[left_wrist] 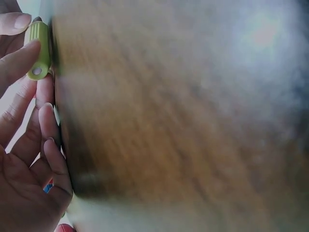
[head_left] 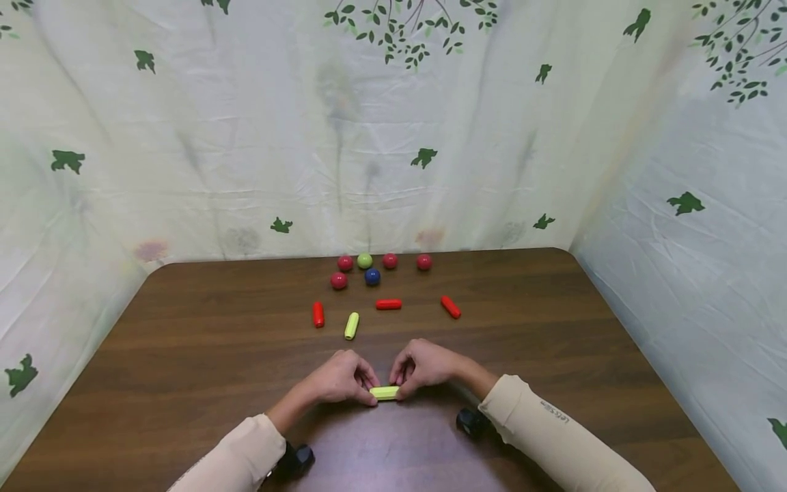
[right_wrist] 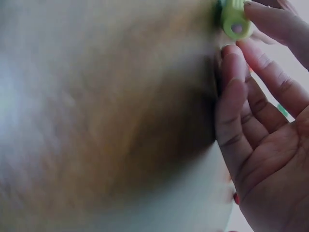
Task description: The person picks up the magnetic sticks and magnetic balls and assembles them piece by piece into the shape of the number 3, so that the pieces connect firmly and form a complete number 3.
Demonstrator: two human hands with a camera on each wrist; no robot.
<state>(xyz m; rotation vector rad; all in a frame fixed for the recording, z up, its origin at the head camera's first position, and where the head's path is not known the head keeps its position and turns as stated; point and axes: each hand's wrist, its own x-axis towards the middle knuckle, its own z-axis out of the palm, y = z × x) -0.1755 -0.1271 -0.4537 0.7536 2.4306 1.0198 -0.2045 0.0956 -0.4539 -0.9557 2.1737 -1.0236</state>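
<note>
Near the front of the table, a short yellow-green plastic cylinder lies sideways between both hands. My left hand pinches its left end between thumb and fingers, while my right hand pinches the right end. In the left wrist view, lengthwise ribs and a small round mark on the end face show on the cylinder. The right wrist view shows the other end of the cylinder, with a thumb along its side. Lower fingers of each hand rest close against the tabletop.
Beyond the hands lie another yellow-green cylinder and red cylinders. Red balls, a green ball and a blue ball sit near the back edge. Patterned cloth hangs behind the brown table.
</note>
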